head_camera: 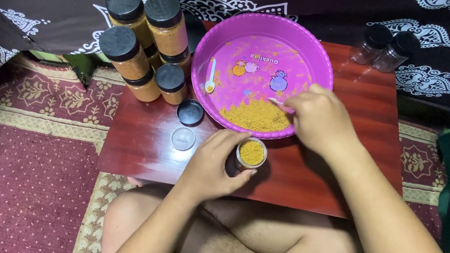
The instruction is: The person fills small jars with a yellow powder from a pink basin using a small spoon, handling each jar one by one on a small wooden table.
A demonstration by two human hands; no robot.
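Stacked jars [142, 41]: a cluster of filled jars with black lids, holding orange-yellow powder, stands on the far left corner of the low red-brown table [324, 184], well to the left of and beyond the left hand. At least two tiers are visible; the exact count cannot be told.

Black lid [190, 112]: lies flat on the table, beyond the left hand and slightly to its left, just beside the near rim of the tray.

Clear inner seal [183, 138]: a small round translucent disc, lying on the table just left of the left hand, apart from it, directly nearer the person than the black lid.

Left hand [211, 166]: curled closed around a small open jar [251, 153], fingers wrapped about its side. The jar stands upright on the table, filled nearly to the brim with yellow powder, just in front of the tray's near rim.

Pink tray [214, 40]: round, beyond both hands. A heap of yellow powder [256, 116] lies at its near edge, just beyond the open jar. A small white spoon [211, 76] rests in the tray, beyond and left of the left hand, untouched.

Right hand [317, 117]: over the tray's near right rim, fingers pinched shut on a thin white spoon handle [277, 101] that points left toward the heap. The bowl end cannot be made out.

Empty jars [385, 46]: two clear jars with black lids stand at the table's far right edge, beyond the right hand and well apart from it.
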